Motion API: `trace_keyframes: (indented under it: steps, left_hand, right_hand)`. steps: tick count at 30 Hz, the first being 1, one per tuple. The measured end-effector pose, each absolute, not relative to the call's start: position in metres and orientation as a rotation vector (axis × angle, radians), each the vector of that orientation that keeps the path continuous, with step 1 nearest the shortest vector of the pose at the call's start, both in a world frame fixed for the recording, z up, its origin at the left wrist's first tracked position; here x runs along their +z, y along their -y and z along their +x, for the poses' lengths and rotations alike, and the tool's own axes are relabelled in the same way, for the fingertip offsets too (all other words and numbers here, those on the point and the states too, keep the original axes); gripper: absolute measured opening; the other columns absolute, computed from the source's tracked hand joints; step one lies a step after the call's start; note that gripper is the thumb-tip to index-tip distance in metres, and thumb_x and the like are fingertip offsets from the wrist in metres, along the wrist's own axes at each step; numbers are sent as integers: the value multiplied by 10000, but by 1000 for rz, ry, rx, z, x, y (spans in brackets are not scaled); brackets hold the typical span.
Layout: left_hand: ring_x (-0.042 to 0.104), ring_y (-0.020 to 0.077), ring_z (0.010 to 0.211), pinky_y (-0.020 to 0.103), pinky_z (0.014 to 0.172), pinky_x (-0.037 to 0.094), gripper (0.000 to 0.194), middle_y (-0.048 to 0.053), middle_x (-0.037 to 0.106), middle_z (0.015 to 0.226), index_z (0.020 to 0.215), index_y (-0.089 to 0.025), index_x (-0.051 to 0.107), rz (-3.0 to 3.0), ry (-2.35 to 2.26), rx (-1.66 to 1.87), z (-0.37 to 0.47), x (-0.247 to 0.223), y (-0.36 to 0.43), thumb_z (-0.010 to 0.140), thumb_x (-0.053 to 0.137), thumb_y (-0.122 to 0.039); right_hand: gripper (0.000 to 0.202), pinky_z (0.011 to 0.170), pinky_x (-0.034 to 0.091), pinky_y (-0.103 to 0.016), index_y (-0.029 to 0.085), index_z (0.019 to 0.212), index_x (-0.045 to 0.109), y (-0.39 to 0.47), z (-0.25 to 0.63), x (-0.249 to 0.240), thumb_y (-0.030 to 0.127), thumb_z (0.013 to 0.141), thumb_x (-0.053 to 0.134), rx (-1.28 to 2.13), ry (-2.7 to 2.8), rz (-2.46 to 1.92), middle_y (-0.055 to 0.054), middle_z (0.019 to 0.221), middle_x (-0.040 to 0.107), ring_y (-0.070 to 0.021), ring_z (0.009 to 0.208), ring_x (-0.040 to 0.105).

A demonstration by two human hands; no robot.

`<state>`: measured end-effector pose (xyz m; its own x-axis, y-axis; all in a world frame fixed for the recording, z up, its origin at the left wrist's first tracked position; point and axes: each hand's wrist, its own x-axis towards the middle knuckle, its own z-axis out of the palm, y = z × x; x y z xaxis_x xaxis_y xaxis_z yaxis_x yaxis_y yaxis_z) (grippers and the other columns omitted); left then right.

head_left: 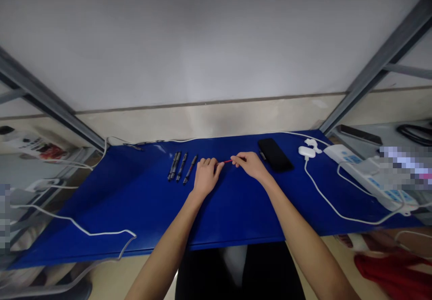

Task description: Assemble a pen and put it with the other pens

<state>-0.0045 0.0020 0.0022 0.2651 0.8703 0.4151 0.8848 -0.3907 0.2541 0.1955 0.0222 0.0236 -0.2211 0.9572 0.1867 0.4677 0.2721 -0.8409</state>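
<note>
At the centre of the frame, on the blue tabletop (141,201), the left hand (205,176) and right hand (250,164) each pinched one end of a thin red pen refill (228,161) between fingertips. So slender a piece could probably have bent or slipped free under uneven pull, rolling toward the four dark pens (181,167) just left.

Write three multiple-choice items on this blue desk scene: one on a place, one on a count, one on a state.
1. Where does the black phone lie?
A. left of the pens
B. right of the right hand
C. on the floor

2. How many dark pens lie in a row left of the left hand?
A. one
B. four
C. nine

3. How is the thin red piece held?
A. between both hands
B. lying alone
C. under the phone

Key: 1 B, the phone sits just beyond that hand; 2 B, four show side by side; 3 A, fingertips meet it at each end.
</note>
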Motion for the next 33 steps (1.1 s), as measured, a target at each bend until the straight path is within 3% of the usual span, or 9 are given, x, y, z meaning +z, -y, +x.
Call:
trace_keyframes:
  steps: [10, 14, 17, 19, 23, 28, 33]
  left_hand:
    - [493, 212, 822, 323, 734, 324, 342, 55, 610, 836, 955, -215, 590, -2555, 1625, -681, -6, -1, -1, 1000, 324, -425]
    - [498, 205, 801, 325, 752, 340, 342, 50, 604, 810, 927, -214, 596, -2529, 1682, -777, -6, 0, -3, 1004, 323, -405]
    - [500, 203, 785, 325, 754, 343, 358, 47, 594, 786, 901, -211, 588, -2488, 1727, -813, -6, 0, -4, 1006, 309, -408]
    - [503, 206, 790, 325, 752, 341, 364, 48, 596, 789, 889, -211, 584, -2465, 1741, -813, -6, 0, -4, 1005, 307, -417]
    - [510, 208, 787, 321, 738, 336, 374, 52, 599, 789, 878, -211, 584, -2431, 1783, -826, -5, 2, -3, 1005, 302, -421]
    - [517, 210, 785, 322, 740, 339, 369, 55, 611, 796, 886, -210, 591, -2412, 1814, -859, -6, 3, -3, 1004, 308, -415]
    - [521, 209, 791, 324, 744, 344, 364, 55, 614, 795, 880, -213, 592, -2427, 1801, -855, -5, 2, -3, 1000, 319, -421]
  right_hand:
    - [482, 646, 443, -254, 193, 660, 671, -17, 184, 22, 500, 952, 442, 805, 1890, -1305, -27, 645, 687, -168, 638, 656]
    - [544, 743, 443, -299, 185, 779, 696, -22, 201, 23, 446, 1013, 281, 460, 1765, -1596, -78, 743, 698, -212, 767, 656]
    - [413, 781, 429, -367, 130, 886, 701, -25, 220, 24, 410, 977, 412, -13, 1661, -1957, -173, 903, 679, -312, 967, 584]
    - [364, 786, 424, -398, 99, 901, 704, -25, 230, 23, 358, 962, 456, -111, 1636, -2114, -209, 947, 656, -345, 1015, 539]
    - [294, 756, 424, -408, 128, 827, 702, -26, 241, 17, 305, 942, 497, -15, 1716, -2128, -195, 917, 626, -336, 992, 521]
    - [180, 709, 439, -407, 166, 920, 663, -30, 243, 1, 321, 830, 648, -137, 1753, -2022, -168, 947, 604, -333, 963, 516]
    - [57, 743, 425, -409, 165, 802, 636, -32, 238, -2, 219, 820, 634, -24, 1816, -1977, -174, 918, 625, -317, 944, 548]
